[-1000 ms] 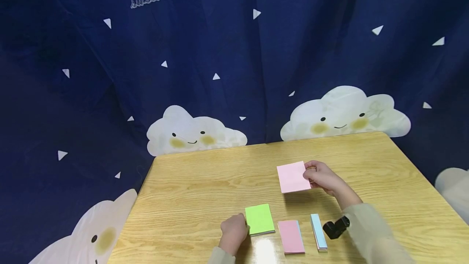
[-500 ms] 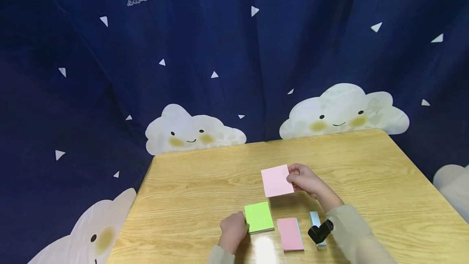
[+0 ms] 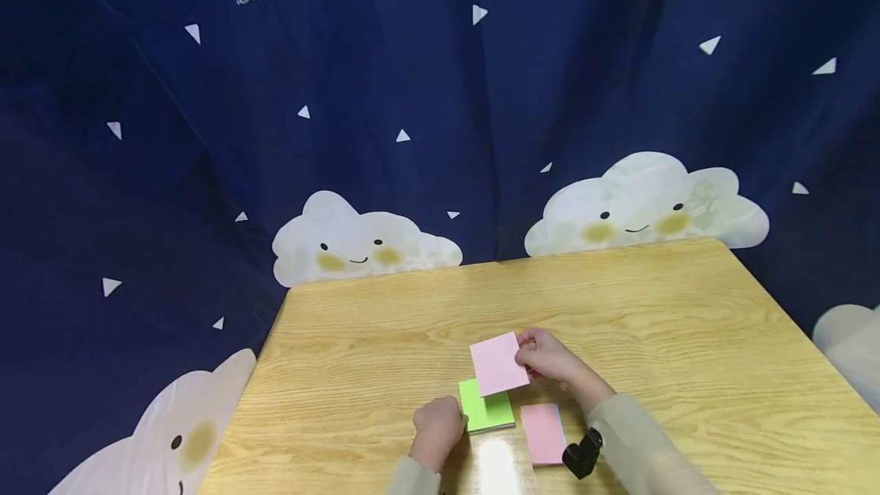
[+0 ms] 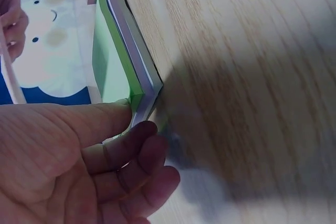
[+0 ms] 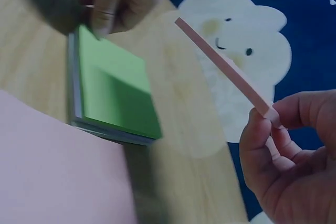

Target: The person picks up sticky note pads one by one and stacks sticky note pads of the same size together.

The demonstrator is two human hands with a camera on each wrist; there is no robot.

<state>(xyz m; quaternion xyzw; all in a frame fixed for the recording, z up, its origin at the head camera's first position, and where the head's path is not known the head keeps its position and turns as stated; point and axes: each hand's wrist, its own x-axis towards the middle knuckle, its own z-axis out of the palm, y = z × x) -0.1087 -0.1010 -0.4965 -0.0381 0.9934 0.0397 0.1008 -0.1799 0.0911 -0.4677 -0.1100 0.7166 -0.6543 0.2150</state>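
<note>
My right hand (image 3: 550, 361) pinches a square pink sticky note pad (image 3: 499, 365) by its right edge. Seen almost edge-on in the right wrist view, this pad (image 5: 226, 69) is thin and tilted, held between thumb and fingers. It hangs above a stack of sticky note pads with a green one (image 3: 490, 415) on top, hiding its far part. At the stack's left edge is my left hand (image 3: 438, 425). Thumb and forefinger pinch a corner of the stack (image 4: 123, 51) in the left wrist view, where lilac and pale layers show beneath the green.
A rectangular pink pad (image 3: 545, 435) with a blue edge lies right of the green stack. A black device (image 3: 583, 454) is fixed to the right sleeve (image 3: 639, 441). Behind the wooden table (image 3: 371, 334) hangs a dark blue cloud-patterned curtain (image 3: 385, 59).
My right hand has carried the square pink pad left and nearer, until it overlaps the green stack in view. The right forearm now hides the narrow light-blue pad. My left hand has stayed put.
</note>
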